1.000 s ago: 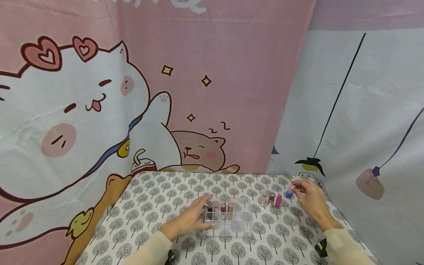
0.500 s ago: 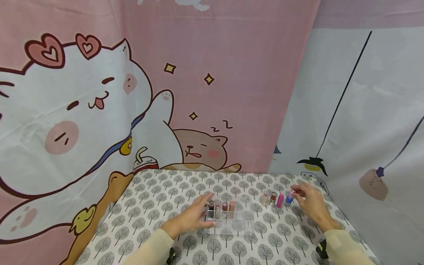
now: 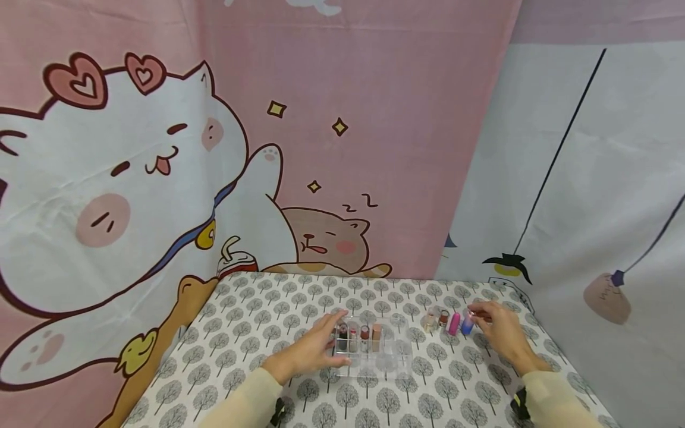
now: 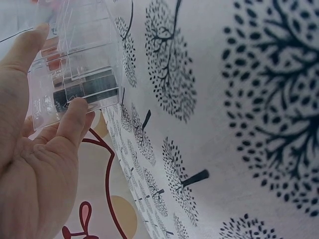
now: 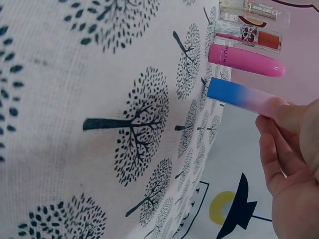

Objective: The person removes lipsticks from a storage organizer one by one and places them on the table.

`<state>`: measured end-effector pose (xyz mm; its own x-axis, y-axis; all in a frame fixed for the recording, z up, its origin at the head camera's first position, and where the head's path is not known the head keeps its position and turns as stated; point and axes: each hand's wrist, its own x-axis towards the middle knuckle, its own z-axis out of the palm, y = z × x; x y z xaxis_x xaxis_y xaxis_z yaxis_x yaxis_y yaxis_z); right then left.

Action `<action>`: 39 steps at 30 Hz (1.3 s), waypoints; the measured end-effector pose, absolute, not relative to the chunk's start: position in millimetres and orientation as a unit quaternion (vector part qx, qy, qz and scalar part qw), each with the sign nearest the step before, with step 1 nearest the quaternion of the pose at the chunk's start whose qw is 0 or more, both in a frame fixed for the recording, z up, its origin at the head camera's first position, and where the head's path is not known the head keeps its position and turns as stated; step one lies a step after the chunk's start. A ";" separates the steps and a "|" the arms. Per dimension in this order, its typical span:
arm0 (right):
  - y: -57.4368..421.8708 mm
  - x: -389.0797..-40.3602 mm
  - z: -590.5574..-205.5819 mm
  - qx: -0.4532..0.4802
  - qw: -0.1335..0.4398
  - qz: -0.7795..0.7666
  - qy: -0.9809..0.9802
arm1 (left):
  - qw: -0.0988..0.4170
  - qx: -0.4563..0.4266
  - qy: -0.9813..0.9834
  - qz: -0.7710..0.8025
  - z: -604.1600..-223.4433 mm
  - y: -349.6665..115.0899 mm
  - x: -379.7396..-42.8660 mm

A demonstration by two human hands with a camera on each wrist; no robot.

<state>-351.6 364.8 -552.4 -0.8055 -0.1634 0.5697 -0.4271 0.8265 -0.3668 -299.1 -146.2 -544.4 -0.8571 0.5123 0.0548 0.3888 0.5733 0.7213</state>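
My left hand [image 3: 310, 348] grips the left end of a clear divided organizer [image 3: 397, 364], thumb at the near side and fingers at the far side. Several lip products stand in its back row, among them a dark tube [image 4: 84, 89] at that end and a tan tube [image 3: 376, 337]. Off to the right, my right hand [image 3: 500, 333] pinches the pale pink top of a blue-to-pink lipstick tube [image 5: 244, 97]. Its blue bottom is down at the cloth, right beside an upright bright pink tube [image 5: 246, 60].
Left of the pink tube stand a small lip gloss with a red-brown part [image 3: 443, 319] and a clear lip gloss tube [image 3: 430, 322]. A tree-print cloth [image 3: 257, 333] covers the table. Cartoon-print curtains [image 3: 407, 148] hang behind it and at both sides.
My right hand has brought the blue-to-pink lipstick tube down and left, closer to the bright pink tube. My left hand keeps its grip on the organizer. The head view has shifted slightly.
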 end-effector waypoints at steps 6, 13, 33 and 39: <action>366.6 -350.3 -555.3 0.161 0.256 0.244 -0.921 | 0.083 0.255 0.879 0.393 -545.4 -145.6 -299.1; 367.2 -350.8 -558.0 0.157 0.243 0.245 -0.925 | 0.082 0.256 0.878 0.396 -546.2 -145.7 -299.5; 364.8 -350.8 -553.6 0.152 0.258 0.246 -0.922 | 0.076 0.261 0.885 0.379 -546.2 -146.9 -300.4; 360.5 -348.8 -548.4 0.150 0.288 0.236 -0.916 | 0.078 0.263 0.882 0.382 -545.8 -147.4 -300.5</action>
